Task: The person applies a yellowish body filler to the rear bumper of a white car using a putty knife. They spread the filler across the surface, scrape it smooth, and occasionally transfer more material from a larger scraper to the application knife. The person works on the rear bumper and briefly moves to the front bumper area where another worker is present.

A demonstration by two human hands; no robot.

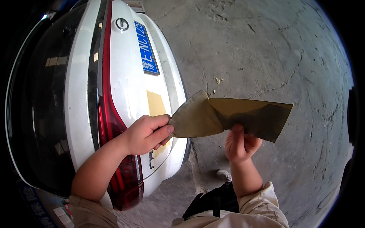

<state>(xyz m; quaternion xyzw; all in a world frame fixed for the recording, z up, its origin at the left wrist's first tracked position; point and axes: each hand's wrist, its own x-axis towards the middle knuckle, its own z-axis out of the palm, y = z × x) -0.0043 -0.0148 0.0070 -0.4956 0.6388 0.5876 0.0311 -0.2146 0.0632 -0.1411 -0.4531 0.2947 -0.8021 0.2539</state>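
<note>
My left hand (142,133) is closed round the narrow end of a putty knife (194,119) with a flared, smeared metal blade. My right hand (240,146) pinches a flat, four-sided plate (262,114) from below, its thumb on the upper face. This plate is yellowish brown with a dark smear across it. The knife's broad edge meets or overlaps the plate's left end. Just beyond my left hand, a yellow filler patch (155,102) covers part of the white car's rear panel (129,83). More yellow shows below my fingers, partly hidden by them.
The car's long red tail light (114,121) runs beside my left forearm, with the dark rear window (42,91) farther left. A blue number plate (146,47) sits beyond the patch. Cracked grey concrete floor (258,49) spreads to the right, with small crumbs (218,81) on it.
</note>
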